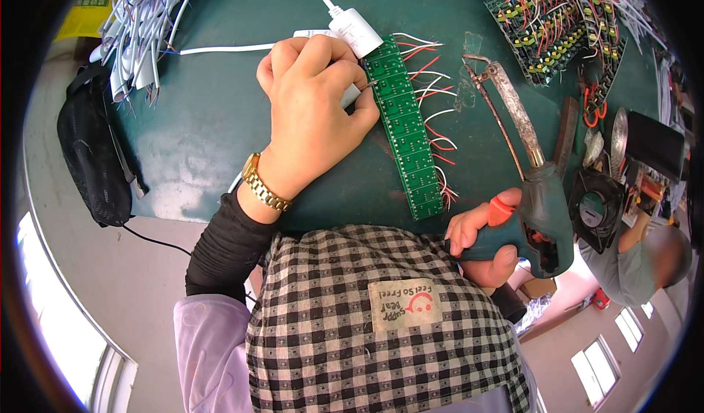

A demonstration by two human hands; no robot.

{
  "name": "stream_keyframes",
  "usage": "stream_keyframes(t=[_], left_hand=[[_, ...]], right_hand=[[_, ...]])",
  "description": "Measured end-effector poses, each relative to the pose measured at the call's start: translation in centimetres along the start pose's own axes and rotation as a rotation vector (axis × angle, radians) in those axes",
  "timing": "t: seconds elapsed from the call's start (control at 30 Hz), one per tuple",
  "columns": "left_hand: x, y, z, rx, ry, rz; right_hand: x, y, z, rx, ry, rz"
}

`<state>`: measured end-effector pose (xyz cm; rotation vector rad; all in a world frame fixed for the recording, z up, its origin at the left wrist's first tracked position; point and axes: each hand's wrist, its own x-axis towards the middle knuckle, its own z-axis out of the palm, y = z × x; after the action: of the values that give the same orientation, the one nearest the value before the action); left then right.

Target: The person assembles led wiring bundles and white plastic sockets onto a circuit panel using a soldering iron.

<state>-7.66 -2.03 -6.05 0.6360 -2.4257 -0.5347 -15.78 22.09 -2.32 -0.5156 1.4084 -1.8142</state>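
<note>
My left hand (312, 105) is closed at the left edge of a long green circuit board panel (407, 130), pinching a white cable (352, 95) whose thin wire end meets the board. Beside its fingers, a white plastic housing with a cord (356, 31) rests over the panel's far end. Short red and white wires (436, 130) stick out along the panel's right side. My right hand (480, 233) grips a teal and black soldering gun (546, 215) with a red trigger. Its bent tip (469, 61) points away from me, right of the panel and apart from it.
White cables (147, 31) are heaped at the far left, above a black bag (92, 149). Wired boards (557, 31) pile up at the far right. Orange-handled pliers (592, 105) and a black fan (598, 207) lie at the right edge. Another person (638, 266) sits beyond.
</note>
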Motion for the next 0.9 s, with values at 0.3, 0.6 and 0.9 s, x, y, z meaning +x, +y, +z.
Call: stream_keyframes(t=[0.3,0.6,0.9], left_hand=[[0.0,0.0,0.0,-0.005,-0.001,0.002],[-0.2,0.1,0.2,-0.01,0.017,0.014],[-0.2,0.3,-0.4,-0.03,-0.009,0.008]], right_hand=[[-0.1,-0.3,0.2,-0.03,-0.023,0.038],[-0.2,-0.4,1.3,-0.098,0.004,0.118],[-0.3,-0.4,1.1,-0.09,0.054,0.082]])
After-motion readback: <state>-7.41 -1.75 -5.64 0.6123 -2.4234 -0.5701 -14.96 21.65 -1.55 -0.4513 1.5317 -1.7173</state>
